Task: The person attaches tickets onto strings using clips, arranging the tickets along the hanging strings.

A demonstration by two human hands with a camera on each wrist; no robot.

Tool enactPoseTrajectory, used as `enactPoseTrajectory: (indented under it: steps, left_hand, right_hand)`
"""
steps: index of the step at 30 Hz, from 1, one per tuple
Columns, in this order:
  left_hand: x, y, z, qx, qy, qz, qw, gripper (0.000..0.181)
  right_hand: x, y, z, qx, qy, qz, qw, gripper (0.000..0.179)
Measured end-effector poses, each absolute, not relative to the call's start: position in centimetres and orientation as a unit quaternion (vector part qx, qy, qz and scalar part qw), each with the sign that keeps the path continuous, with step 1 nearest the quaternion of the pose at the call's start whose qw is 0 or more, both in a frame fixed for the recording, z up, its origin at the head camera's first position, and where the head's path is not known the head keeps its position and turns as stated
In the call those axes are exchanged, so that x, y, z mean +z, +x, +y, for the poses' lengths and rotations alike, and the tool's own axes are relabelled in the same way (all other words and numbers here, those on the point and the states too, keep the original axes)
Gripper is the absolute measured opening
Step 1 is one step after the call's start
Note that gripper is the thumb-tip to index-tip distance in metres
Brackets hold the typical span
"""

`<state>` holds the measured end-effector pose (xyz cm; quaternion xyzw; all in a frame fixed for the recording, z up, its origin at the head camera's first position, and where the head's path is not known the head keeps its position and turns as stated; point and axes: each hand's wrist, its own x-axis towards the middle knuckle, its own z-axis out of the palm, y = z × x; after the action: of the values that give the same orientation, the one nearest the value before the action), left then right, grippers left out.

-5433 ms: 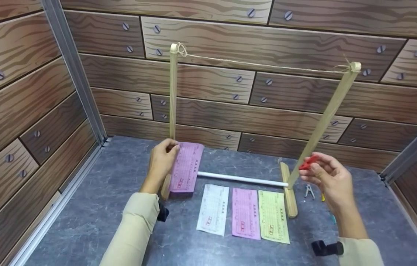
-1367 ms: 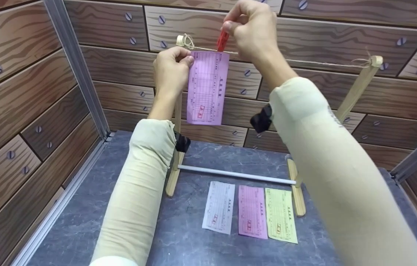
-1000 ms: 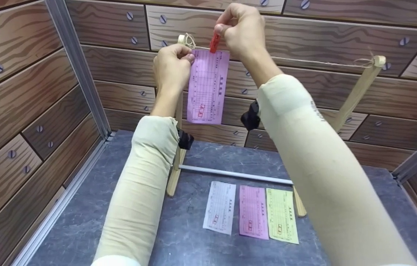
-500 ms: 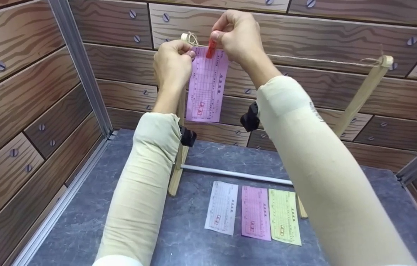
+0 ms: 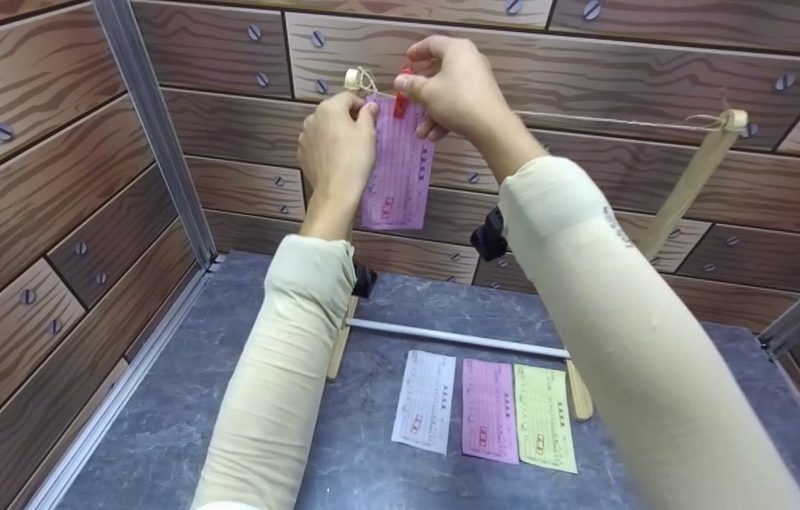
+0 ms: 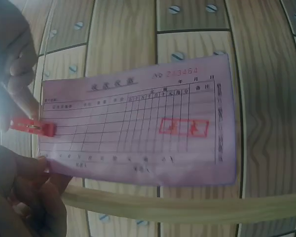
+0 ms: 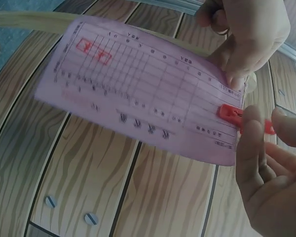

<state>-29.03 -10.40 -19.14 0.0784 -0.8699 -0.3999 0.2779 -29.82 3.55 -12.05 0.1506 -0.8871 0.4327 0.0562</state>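
Note:
A purple receipt slip (image 5: pixel 396 177) hangs at the left end of a thin string (image 5: pixel 612 122). My left hand (image 5: pixel 340 142) pinches its upper left corner between thumb and fingers. Clipped over the top edge of the slip is a red clothespin (image 5: pixel 400 108). My right hand (image 5: pixel 460 88) has thumb and index finger about the clothespin's upper end, while its other fingers are spread below. In the right wrist view, the clothespin (image 7: pixel 231 114) bites the slip's edge near the middle. The left wrist view shows the printed receipt slip (image 6: pixel 138 128) flat and unfolded.
The string runs between two wooden posts, the right post (image 5: pixel 690 180) leaning outward in view. A white rod (image 5: pixel 456 337) joins their feet. On the dark table lie a white slip (image 5: pixel 425 400), another purple slip (image 5: pixel 489 411) and a yellow-green slip (image 5: pixel 545 418). Wood-patterned walls enclose it.
The purple slip and red clothespin have risen from near the table to the string. The clothespin has come down onto the slip's top edge, and my right fingers have loosened somewhat.

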Motion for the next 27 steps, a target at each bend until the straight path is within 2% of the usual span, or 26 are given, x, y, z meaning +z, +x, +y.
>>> enactPoseTrajectory:
  steps: [4,11,15,22,27]
  left_hand:
    - [-21.1,-28.9,-10.8,-0.390,0.070,-0.869,0.297,0.025]
    - [-26.5,-28.8,-11.8,-0.418,0.038,-0.849,0.322,0.024]
    - [-30.2,-28.7,-11.9,-0.418,0.042,-0.852,0.312,0.024]
    - [-36.8,-28.6,-12.1,-0.396,0.083,-0.882,0.240,0.025]
    - [-40.7,-27.8,-12.8,-0.373,0.074,-0.907,0.184,0.020]
  right_hand:
    - [-12.7,-28.9,4.0,0.417,0.145,-0.892,0.095,0.050]
    - [-14.4,-26.5,6.2,0.473,0.171,-0.843,0.192,0.035]
    - [-15.5,-24.3,7.6,0.493,0.199,-0.816,0.227,0.029]
    - [-18.4,-19.0,10.5,0.503,0.268,-0.779,0.262,0.026]
    - [-20.9,-15.5,13.5,0.506,0.320,-0.743,0.298,0.028]
